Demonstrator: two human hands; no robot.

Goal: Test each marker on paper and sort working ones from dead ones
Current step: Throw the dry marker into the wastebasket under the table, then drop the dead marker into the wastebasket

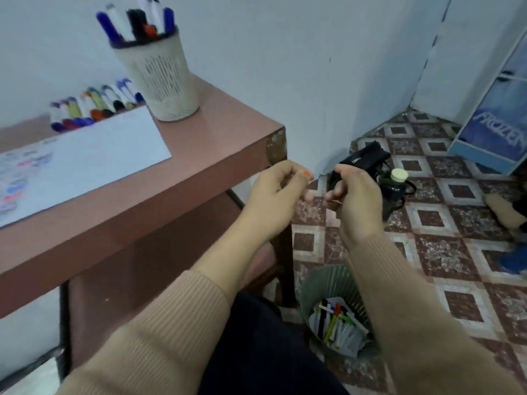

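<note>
Both my hands are off the table's right end, above the floor. My left hand (278,185) is curled and pinches a marker's orange cap (306,174). My right hand (356,192) is curled close beside it, with a thin pale marker barrel (333,201) showing at its fingers; most of that marker is hidden and blurred. A white paper sheet (94,158) with colour scribbles at its left lies on the table. A row of capped markers (94,106) lies behind it. A cream mesh cup (162,81) holds several markers. A green bin (322,283) with several markers stands on the floor below my right forearm.
The brown table (216,143) ends at a worn corner just left of my hands. On the tiled floor by the wall lie a black bag (362,161) and a dark bottle (395,183). A blue printed box (496,124) stands at right.
</note>
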